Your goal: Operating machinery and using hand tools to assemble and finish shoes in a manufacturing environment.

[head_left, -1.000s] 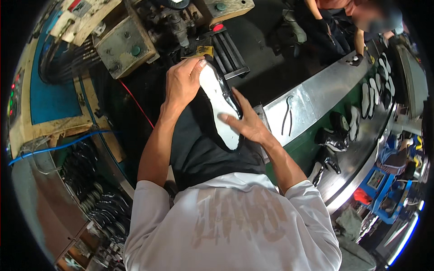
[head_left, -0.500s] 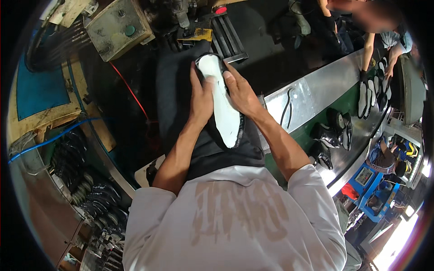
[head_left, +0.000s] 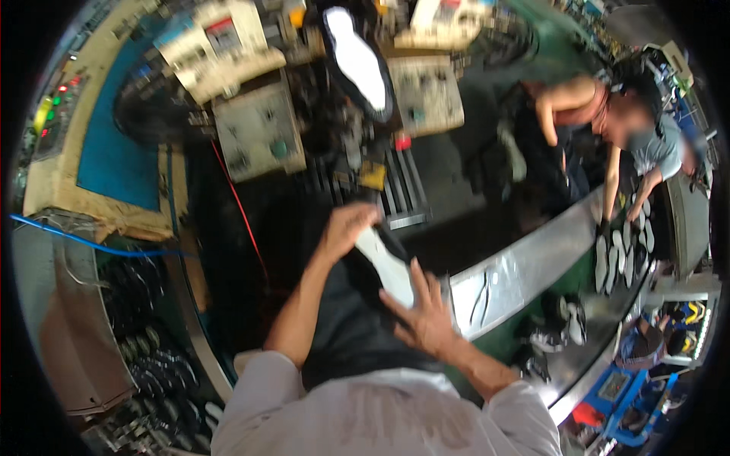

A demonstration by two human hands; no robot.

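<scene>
A black shoe with a pale white sole face [head_left: 386, 270] lies bottom up and aslant over my dark apron. At its far, narrow end my left hand [head_left: 348, 230] grips it, fingers bent over the edge. My right hand [head_left: 427, 313] rests on the near, wide end with spread fingers, the thumb on the white face and other fingers along the right edge. Part of the shoe's black side shows; the rest is hidden under it. Beyond my hands, a second black shoe with a bright white sole [head_left: 356, 62] sits bottom up in the machine.
Machine control boxes [head_left: 262, 131] flank the second shoe. At right runs a metal ledge [head_left: 525, 254] with a dark strip on it, beside a conveyor with black shoes [head_left: 561, 323]. A co-worker's arms [head_left: 613, 182] reach to pale-soled shoes there. Racked dark shoes [head_left: 163, 372] stand left.
The view has shifted, bringing the machine and second shoe into sight. My left hand has moved to the shoe's far end, my right to the near end; the shoe is tilted more.
</scene>
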